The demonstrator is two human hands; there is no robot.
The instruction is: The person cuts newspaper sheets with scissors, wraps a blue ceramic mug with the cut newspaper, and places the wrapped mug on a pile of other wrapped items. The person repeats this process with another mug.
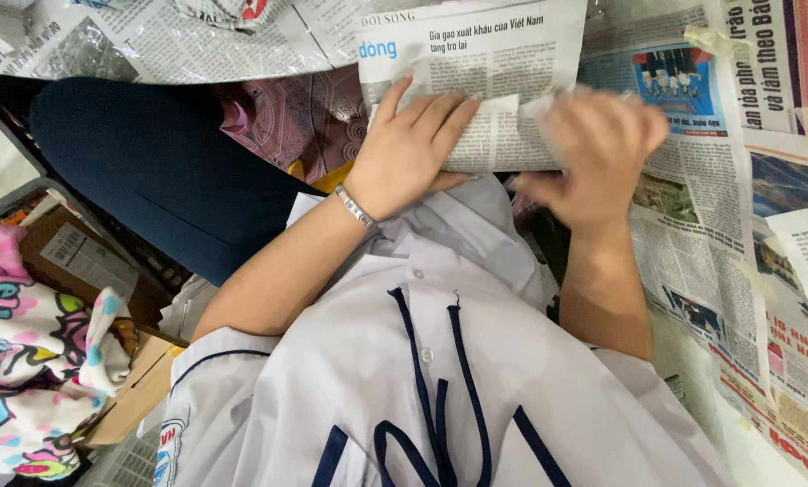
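both hands press a folded grey newspaper.

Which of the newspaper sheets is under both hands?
The folded newspaper sheet at top centre: the left hand presses flat on it and the blurred right hand is at its right edge. The other sheets lie spread out, untouched.

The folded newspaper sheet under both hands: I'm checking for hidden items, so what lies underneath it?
Under the folded newspaper sheet, pressed by the left hand and blurred right hand, a white button-up shirt shows at its lower edge. Whatever sits beneath the paper's middle is covered.
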